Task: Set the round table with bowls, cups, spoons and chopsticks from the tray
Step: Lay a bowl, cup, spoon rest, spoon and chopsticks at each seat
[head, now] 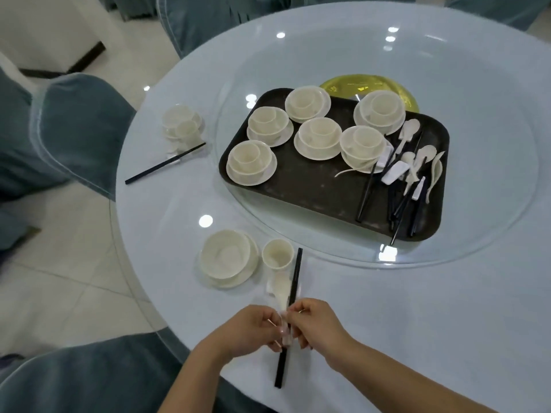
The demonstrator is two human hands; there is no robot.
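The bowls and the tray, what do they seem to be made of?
The bowls look like glazed ceramic or melamine: cream-white, smooth, slightly glossy. The tray looks like dark matte plastic, its surface scuffed and dull; the material stays uncertain from here.
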